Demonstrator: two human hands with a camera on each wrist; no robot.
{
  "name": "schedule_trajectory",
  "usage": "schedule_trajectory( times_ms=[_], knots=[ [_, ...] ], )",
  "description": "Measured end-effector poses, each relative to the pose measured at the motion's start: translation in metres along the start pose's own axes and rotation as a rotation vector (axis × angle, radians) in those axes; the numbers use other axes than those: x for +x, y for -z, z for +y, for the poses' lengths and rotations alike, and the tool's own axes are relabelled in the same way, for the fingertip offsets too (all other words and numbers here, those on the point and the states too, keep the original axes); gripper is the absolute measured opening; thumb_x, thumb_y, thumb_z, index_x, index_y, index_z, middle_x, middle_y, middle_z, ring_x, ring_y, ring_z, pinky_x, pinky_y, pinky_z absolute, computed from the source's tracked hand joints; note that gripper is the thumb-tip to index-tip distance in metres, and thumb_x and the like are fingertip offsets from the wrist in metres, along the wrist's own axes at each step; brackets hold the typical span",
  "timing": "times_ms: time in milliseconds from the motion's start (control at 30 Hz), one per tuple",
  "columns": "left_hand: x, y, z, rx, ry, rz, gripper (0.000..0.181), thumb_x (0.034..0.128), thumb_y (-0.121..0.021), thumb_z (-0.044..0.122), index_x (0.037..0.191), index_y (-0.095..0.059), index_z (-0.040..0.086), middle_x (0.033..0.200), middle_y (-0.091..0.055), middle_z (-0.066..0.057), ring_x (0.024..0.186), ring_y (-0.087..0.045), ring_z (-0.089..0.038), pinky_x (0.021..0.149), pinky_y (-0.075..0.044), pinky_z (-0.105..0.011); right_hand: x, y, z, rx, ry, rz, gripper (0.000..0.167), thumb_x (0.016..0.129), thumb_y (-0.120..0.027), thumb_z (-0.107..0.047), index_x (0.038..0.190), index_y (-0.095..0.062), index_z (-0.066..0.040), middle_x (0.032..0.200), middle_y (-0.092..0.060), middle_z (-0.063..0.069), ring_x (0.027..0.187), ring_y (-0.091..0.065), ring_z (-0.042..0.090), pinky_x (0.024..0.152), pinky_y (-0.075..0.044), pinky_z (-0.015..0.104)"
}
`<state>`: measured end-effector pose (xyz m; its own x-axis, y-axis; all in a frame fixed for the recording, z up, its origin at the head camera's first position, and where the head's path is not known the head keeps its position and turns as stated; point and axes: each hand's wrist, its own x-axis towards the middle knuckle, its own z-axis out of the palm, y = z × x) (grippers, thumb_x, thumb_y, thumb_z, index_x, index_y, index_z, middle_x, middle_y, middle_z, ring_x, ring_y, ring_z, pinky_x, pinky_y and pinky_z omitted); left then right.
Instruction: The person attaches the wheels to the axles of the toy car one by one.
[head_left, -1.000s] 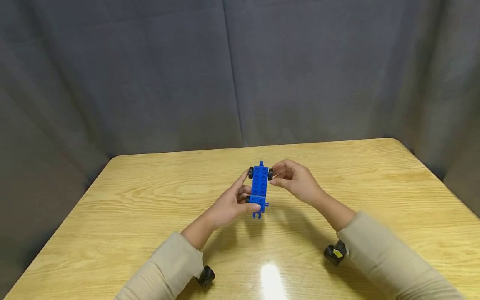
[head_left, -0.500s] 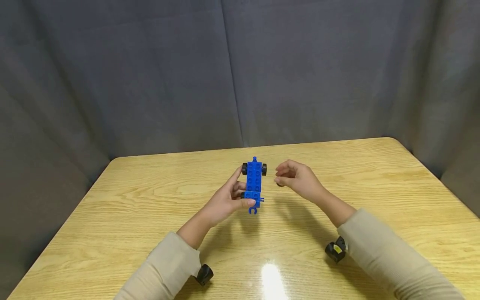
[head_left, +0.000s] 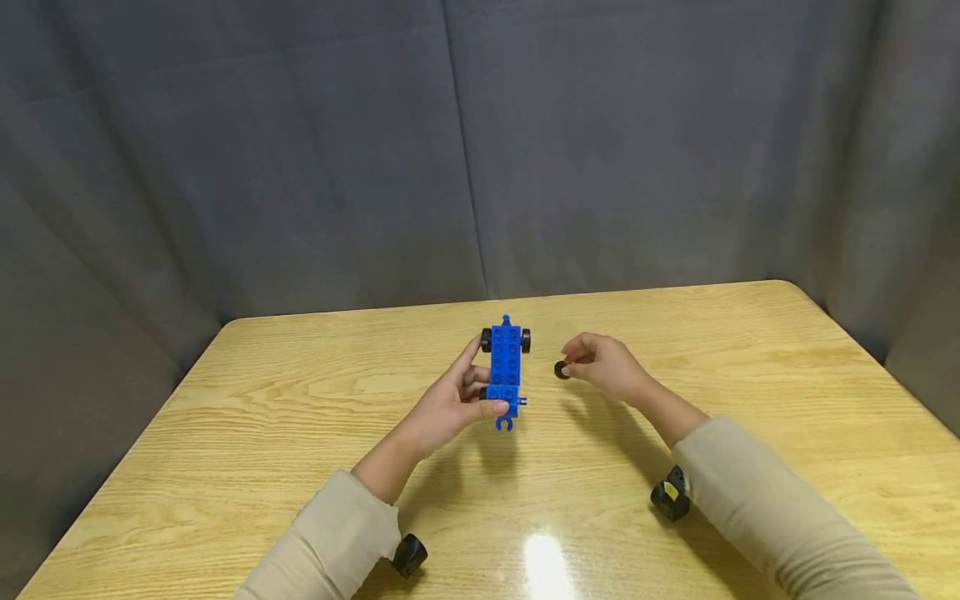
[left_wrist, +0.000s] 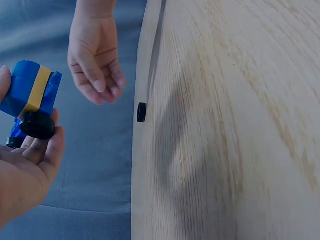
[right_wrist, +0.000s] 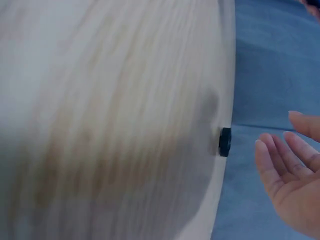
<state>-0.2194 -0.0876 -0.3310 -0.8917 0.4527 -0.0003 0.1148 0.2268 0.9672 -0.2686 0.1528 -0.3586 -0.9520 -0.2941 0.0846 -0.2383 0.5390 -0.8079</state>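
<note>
My left hand (head_left: pixel 442 410) grips a blue studded toy car chassis (head_left: pixel 506 354) in the head view, thumb over its near end. Black wheels sit on both sides of the far end and on the near left side; at the near right a bare blue peg (head_left: pixel 522 402) sticks out. In the left wrist view the chassis shows a yellow band (left_wrist: pixel 38 89). A loose black wheel (head_left: pixel 560 369) stands on the table, also seen in the right wrist view (right_wrist: pixel 225 142). Right beside it in the head view is my right hand (head_left: pixel 606 367), fingers loosely bent, holding nothing; both wrist views show a gap.
The wooden table (head_left: pixel 300 400) spreads beneath both hands, with a grey curtain (head_left: pixel 337 167) behind it and at the sides. Black wrist cameras (head_left: pixel 408 556) hang under the sleeves. A bright light reflection lies near the table's front.
My right hand has let go of the chassis's far right wheel and moved right, and the loose wheel has come into sight. The left hand has shifted slightly left with the chassis.
</note>
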Motion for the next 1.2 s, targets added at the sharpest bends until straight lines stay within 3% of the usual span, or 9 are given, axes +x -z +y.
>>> schedule_trajectory(
  times_ms=[367, 467, 833, 1000, 1200],
  knots=[
    [-0.002, -0.002, 0.003, -0.007, -0.001, -0.01, 0.085, 0.0794, -0.062, 0.019, 0.14, -0.002, 0.022, 0.111, -0.044, -0.008, 0.104, -0.041, -0.022, 0.089, -0.034, -0.037, 0.006, 0.006, 0.016, -0.076, -0.033, -0.089, 0.032, 0.081, -0.056, -0.002, 0.109, -0.049, 0.01, 0.103, -0.051, 0.023, 0.094, -0.05, 0.034, 0.071, -0.045, 0.036],
    [0.0, -0.001, -0.002, -0.005, -0.006, -0.009, 0.085, 0.0783, -0.064, 0.022, 0.139, -0.004, 0.026, 0.111, -0.045, -0.008, 0.104, -0.041, -0.021, 0.09, -0.034, -0.037, 0.008, 0.007, 0.018, -0.101, -0.049, -0.11, 0.033, 0.081, -0.056, -0.002, 0.111, -0.048, 0.01, 0.105, -0.05, 0.025, 0.094, -0.05, 0.035, 0.069, -0.046, 0.035],
    [0.001, 0.001, 0.003, -0.023, -0.005, 0.018, 0.088, 0.0768, -0.065, 0.022, 0.14, -0.004, 0.023, 0.112, -0.045, -0.007, 0.107, -0.04, -0.022, 0.09, -0.034, -0.038, 0.024, 0.011, 0.017, -0.24, -0.098, -0.177, 0.039, 0.082, -0.057, -0.007, 0.116, -0.046, 0.009, 0.108, -0.05, 0.025, 0.1, -0.047, 0.036, 0.078, -0.041, 0.041],
    [0.0, 0.003, 0.003, -0.043, 0.004, 0.031, 0.088, 0.0768, -0.066, 0.021, 0.14, -0.004, 0.025, 0.115, -0.043, -0.006, 0.111, -0.038, -0.021, 0.091, -0.034, -0.038, 0.029, 0.009, 0.018, -0.271, -0.085, -0.192, 0.042, 0.08, -0.059, -0.005, 0.116, -0.046, 0.012, 0.105, -0.052, 0.026, 0.098, -0.049, 0.036, 0.078, -0.042, 0.039],
    [0.0, 0.005, -0.001, -0.079, -0.003, 0.031, 0.088, 0.0778, -0.065, 0.019, 0.139, -0.003, 0.024, 0.117, -0.041, -0.007, 0.115, -0.034, -0.019, 0.094, -0.03, -0.038, 0.032, 0.005, 0.019, -0.351, -0.05, -0.209, 0.041, 0.078, -0.06, -0.004, 0.115, -0.049, 0.009, 0.103, -0.053, 0.024, 0.095, -0.05, 0.035, 0.078, -0.041, 0.041]
  ],
)
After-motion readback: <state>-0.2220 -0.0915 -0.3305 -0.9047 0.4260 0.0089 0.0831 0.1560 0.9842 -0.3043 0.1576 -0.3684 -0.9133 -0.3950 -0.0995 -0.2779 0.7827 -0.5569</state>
